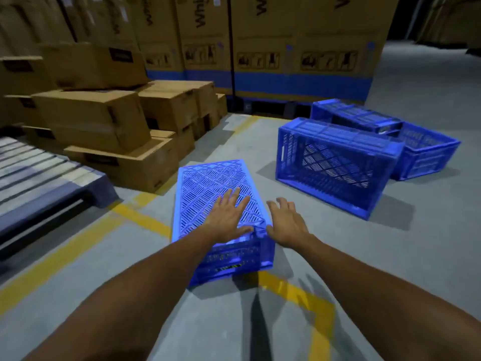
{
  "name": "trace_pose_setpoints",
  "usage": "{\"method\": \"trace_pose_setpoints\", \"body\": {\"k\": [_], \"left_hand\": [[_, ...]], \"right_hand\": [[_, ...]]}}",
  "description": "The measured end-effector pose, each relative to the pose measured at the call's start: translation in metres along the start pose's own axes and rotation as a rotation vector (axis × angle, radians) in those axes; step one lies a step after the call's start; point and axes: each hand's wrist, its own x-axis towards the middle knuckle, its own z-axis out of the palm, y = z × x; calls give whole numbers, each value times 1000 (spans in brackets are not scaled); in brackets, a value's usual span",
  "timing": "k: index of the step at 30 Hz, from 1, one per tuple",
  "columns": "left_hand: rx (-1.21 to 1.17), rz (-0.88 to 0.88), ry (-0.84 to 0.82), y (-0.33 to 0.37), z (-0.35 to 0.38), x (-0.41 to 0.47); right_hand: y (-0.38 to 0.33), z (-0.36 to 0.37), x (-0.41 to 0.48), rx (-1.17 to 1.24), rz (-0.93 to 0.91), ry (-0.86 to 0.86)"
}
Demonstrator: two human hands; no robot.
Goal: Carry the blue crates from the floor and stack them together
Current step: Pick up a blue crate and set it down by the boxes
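Underfoot, grey warehouse floor (429, 256), blue crates (335, 162)

The nearest crate (205, 188) lies right of the stacked cartons (93, 113), left of a tipped crate (335, 162).

Viewpoint: head-worn, above and behind the left hand (228, 220) and right hand (287, 225).
Facing: forward and down.
Nearness: close to both.

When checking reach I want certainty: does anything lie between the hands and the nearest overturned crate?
Nothing visible does. The left hand is spread over the base of the overturned crate, and the right hand is beside its right edge.
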Motion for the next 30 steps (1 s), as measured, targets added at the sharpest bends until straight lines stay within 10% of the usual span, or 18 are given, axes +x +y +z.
{"method": "trace_pose_setpoints", "body": {"k": [9,18,30], "left_hand": [[8,-46,-243,8,65,20],[58,16,-145,29,70,35],[-731,47,-172,56,-214,94]], "right_hand": [[12,62,25,-27,-67,-371],[28,70,18,129,40,-139],[13,-220,19,237,199,196]]}}
